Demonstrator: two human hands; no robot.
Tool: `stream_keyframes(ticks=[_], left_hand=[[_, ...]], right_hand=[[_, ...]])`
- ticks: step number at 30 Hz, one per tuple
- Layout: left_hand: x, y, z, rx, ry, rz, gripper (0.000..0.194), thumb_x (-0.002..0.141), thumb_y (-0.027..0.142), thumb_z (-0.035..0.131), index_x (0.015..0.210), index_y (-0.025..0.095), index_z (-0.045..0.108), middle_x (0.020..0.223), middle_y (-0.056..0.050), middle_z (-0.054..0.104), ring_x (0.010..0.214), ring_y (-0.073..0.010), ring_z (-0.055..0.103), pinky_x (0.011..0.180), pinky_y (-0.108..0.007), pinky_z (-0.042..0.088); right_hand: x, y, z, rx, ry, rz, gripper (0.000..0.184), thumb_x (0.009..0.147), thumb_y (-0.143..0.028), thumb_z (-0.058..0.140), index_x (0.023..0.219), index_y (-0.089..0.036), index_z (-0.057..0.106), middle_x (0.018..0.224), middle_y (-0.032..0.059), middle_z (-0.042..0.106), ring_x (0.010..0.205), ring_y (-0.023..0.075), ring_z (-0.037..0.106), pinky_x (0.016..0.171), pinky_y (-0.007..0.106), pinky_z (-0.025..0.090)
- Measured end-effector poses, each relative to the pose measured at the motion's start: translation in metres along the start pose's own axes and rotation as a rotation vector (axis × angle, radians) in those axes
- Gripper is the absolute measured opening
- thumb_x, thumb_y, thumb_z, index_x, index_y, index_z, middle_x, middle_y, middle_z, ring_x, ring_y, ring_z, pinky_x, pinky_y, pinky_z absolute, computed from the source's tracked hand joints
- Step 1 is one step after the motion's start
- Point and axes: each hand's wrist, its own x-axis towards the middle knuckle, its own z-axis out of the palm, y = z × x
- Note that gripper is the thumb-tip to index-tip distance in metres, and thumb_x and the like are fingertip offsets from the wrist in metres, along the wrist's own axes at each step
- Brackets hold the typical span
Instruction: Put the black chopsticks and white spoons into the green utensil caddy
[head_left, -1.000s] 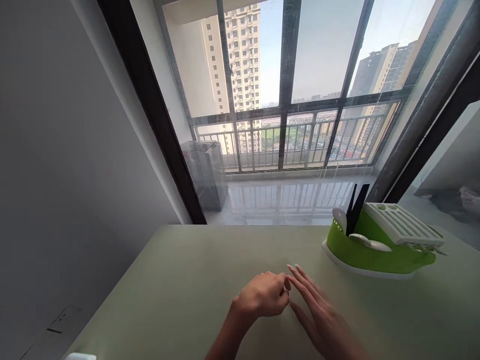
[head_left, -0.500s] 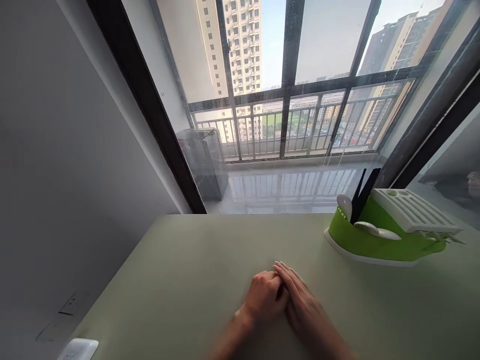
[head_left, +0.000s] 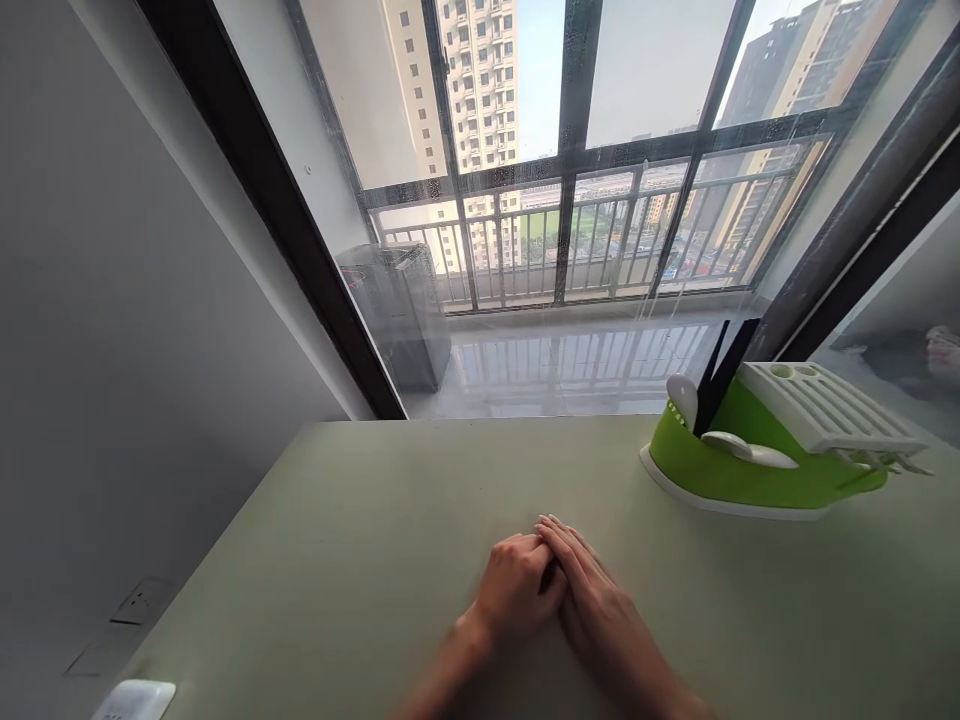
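The two hands are meeting over the pale green table (head_left: 322,540), low down and close to the middle of the view. The left hand (head_left: 517,582) is curling up like a loose fist, with its knuckles pointing forward and its back facing up. The right hand (head_left: 601,608) is lying over the left hand's finger side. Its long fingers are staying straight and close together, and they are slanting forward and to the left. Its fingertips are reaching just past the left hand's bent fingers, and the two hands are touching. A small dark gap is showing between them. I cannot tell if the left hand is holding anything inside, because the right hand is covering that part. The right thumb is mostly hiding too. The left arm (head_left: 450,660) is coming up from the bottom and leaning right, and the right arm (head_left: 667,685) is leaning left, so they are making a shape like a roof. I cannot tell if the hands are resting on the table or floating just above it.

The green holder (head_left: 757,475) is the nearest big thing. It is sitting on the table, farther away and to the right, well apart from both hands. White spoons (head_left: 682,400) and black sticks (head_left: 721,380) are poking out of it, and a white top with slots (head_left: 829,405) is covering its right part.
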Motion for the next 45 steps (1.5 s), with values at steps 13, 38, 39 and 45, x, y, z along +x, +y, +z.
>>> stream_keyframes(ticks=[13,38,39,45], left_hand=[[0.0,0.005,-0.009,-0.021,0.007,0.0,0.012,0.091,0.014,0.059,0.089,0.018,0.071,0.09,-0.008,0.081,0.079,-0.0236,0.075,0.075,-0.033,0.057],[-0.001,0.006,-0.008,-0.032,0.008,0.004,0.011,0.086,0.011,0.061,0.087,0.019,0.07,0.09,-0.008,0.081,0.078,-0.0229,0.074,0.075,-0.032,0.056],[-0.001,0.006,-0.008,-0.034,0.007,0.003,0.012,0.086,0.011,0.061,0.087,0.019,0.07,0.09,-0.008,0.081,0.078,-0.0228,0.074,0.075,-0.032,0.056],[-0.001,0.007,-0.009,-0.04,0.005,0.001,0.012,0.087,0.012,0.061,0.088,0.019,0.07,0.092,-0.009,0.081,0.08,-0.0235,0.075,0.077,-0.033,0.057]], right_hand=[[0.006,-0.008,-0.006,0.053,-0.034,0.001,0.071,0.096,0.0,0.04,0.162,-0.028,0.035,0.158,0.0059,0.057,0.15,0.019,0.049,0.124,0.048,0.045],[0.007,-0.009,-0.015,0.107,-0.033,0.032,0.059,0.099,-0.006,0.044,0.154,-0.025,0.05,0.156,0.0067,0.059,0.148,0.0211,0.051,0.123,0.046,0.047],[0.007,-0.009,-0.015,0.109,-0.03,0.035,0.059,0.099,-0.006,0.044,0.155,-0.026,0.049,0.156,0.0065,0.059,0.148,0.0212,0.051,0.123,0.046,0.047],[0.004,-0.008,-0.012,0.104,-0.032,0.05,0.059,0.1,-0.007,0.043,0.155,-0.027,0.049,0.157,0.0061,0.058,0.149,0.0221,0.051,0.122,0.048,0.049]])
